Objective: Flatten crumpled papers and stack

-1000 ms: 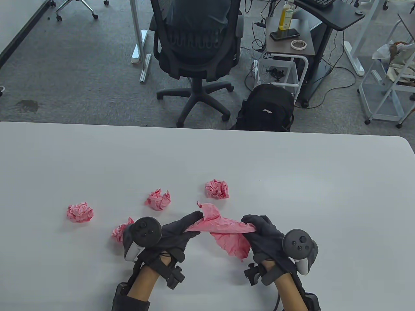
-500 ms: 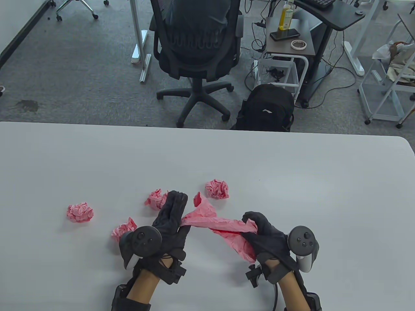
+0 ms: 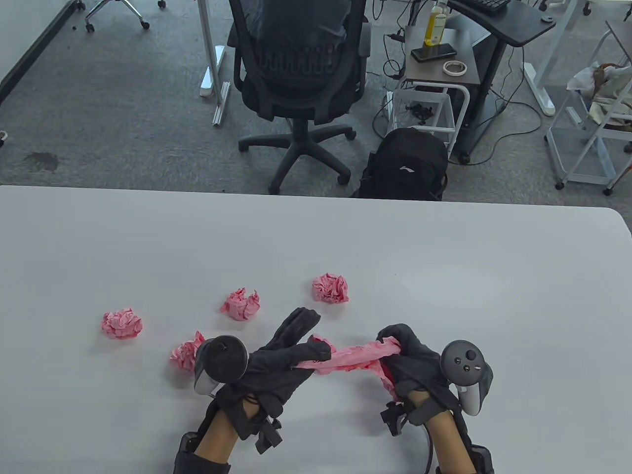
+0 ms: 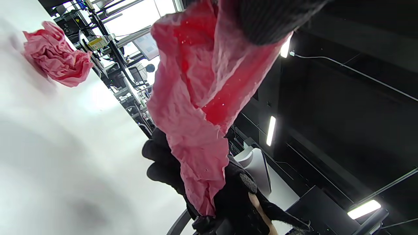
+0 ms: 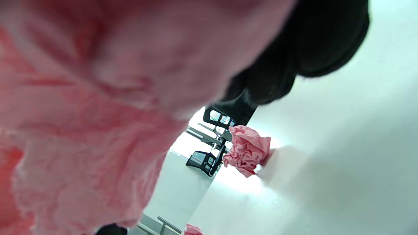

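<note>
A half-opened pink paper (image 3: 353, 362) hangs stretched between both gloved hands just above the white table (image 3: 444, 276). My left hand (image 3: 291, 353) pinches its left end with thumb and a finger, the other fingers straight and pointing up-right. My right hand (image 3: 410, 353) grips the right end with curled fingers. The same pink paper (image 4: 196, 98) fills the left wrist view and, as a blurred pink paper (image 5: 81, 114), the right wrist view. Several crumpled pink balls lie on the table: one ball (image 3: 121, 324) far left, one ball (image 3: 185, 353) beside my left tracker, one ball (image 3: 240, 303) and one ball (image 3: 330, 288) ahead.
Beyond the table's far edge stand a black office chair (image 3: 301, 74), a black backpack (image 3: 407, 165), a small side table (image 3: 439, 59) with a bottle, phone and tape roll, and white racks (image 3: 587, 123) at the right.
The left hand swung from upright and ahead to lower and rightward, regripping the paper's left end. The paper bunched into a narrower twisted strip and dropped closer to me. The right hand barely moved.
</note>
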{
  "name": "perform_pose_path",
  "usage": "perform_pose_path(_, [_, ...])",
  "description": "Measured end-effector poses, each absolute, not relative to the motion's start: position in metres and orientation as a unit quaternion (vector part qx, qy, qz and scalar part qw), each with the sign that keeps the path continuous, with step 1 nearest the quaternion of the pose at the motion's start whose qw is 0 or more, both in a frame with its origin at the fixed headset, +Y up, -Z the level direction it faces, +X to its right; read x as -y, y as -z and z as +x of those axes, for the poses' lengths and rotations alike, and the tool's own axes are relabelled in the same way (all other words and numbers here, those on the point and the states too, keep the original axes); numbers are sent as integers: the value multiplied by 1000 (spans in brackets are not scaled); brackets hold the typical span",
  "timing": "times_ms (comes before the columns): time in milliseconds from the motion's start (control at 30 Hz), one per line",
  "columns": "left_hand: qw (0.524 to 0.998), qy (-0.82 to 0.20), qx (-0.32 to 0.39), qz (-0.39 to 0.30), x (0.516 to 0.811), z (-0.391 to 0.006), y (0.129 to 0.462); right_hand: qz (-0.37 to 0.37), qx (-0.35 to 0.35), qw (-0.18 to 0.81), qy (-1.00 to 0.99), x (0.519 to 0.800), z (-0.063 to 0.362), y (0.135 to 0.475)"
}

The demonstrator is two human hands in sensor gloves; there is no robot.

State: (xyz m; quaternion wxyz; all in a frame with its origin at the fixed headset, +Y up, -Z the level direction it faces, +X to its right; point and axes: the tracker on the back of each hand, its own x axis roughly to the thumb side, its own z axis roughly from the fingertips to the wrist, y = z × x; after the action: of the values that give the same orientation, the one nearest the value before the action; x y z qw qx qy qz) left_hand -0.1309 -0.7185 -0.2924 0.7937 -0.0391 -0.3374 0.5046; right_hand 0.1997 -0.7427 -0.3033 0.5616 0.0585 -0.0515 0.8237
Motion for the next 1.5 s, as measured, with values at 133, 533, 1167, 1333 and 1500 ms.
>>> perform_pose_path(133, [803, -514, 299, -37, 722, -137, 296, 92, 69, 615, -780, 741, 205, 305])
perform_pose_path(533, [656, -698, 264, -114, 747, -159, 313, 96, -8, 613, -784, 751, 203, 310])
perform_pose_path(1167, [832, -537, 138, -7, 745, -177, 312, 244, -215, 783, -530, 762, 187, 314])
perform_pose_path(1333, [768, -616, 176, -28, 744, -175, 311, 170, -234, 729, -620, 771, 191, 314])
perform_pose_path(1500, [741, -643, 186, -51, 747, -173, 312, 159, -273, 684, -658, 774, 186, 310])
